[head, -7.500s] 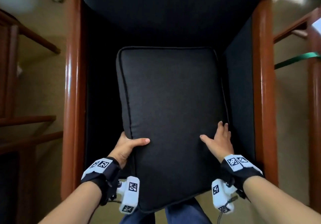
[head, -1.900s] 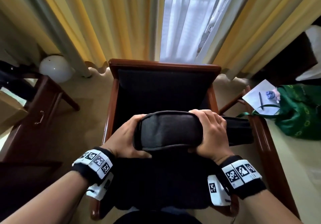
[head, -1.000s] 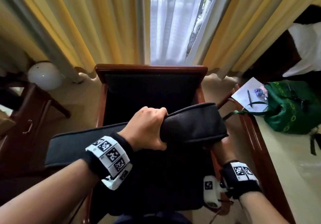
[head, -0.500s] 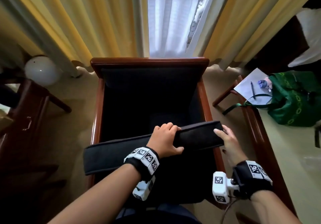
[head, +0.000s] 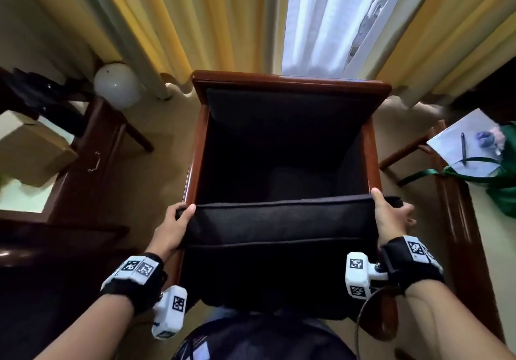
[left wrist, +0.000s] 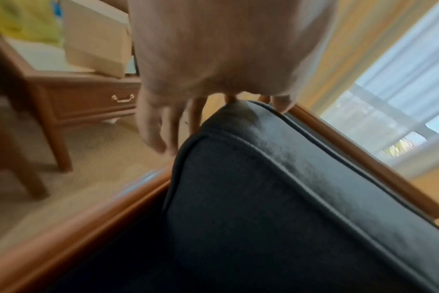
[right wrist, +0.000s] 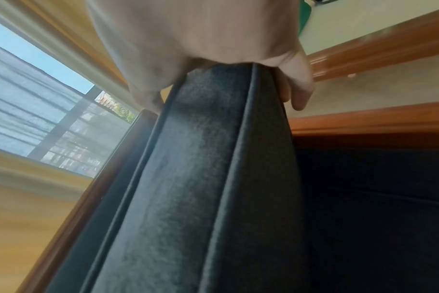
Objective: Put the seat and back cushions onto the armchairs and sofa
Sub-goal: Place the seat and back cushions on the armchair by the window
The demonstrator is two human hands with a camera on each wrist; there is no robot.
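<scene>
A dark piped cushion (head: 279, 222) is held on edge across the front of the wooden-framed armchair (head: 290, 83), spanning from armrest to armrest. My left hand (head: 176, 225) grips its left end, thumb over the top edge. My right hand (head: 391, 217) grips its right end the same way. In the left wrist view, my fingers (left wrist: 160, 126) hang down over the cushion's corner (left wrist: 276, 188). From the right wrist, the cushion's end (right wrist: 201, 178) is pinched between thumb and fingers (right wrist: 298, 91). The chair's seat well behind the cushion is dark; its contents are unclear.
A wooden side table (head: 92, 147) with a cardboard box (head: 30, 147) stands left, a white globe lamp (head: 117, 84) behind it. On the right, a wooden table holds paper with a pen (head: 469, 139) and a green bag (head: 505, 181). Yellow curtains (head: 195, 18) hang behind the chair.
My left hand slid from the cushion's middle to its left end. The cushion, which stuck out past the left armrest, now sits centred between the armrests.
</scene>
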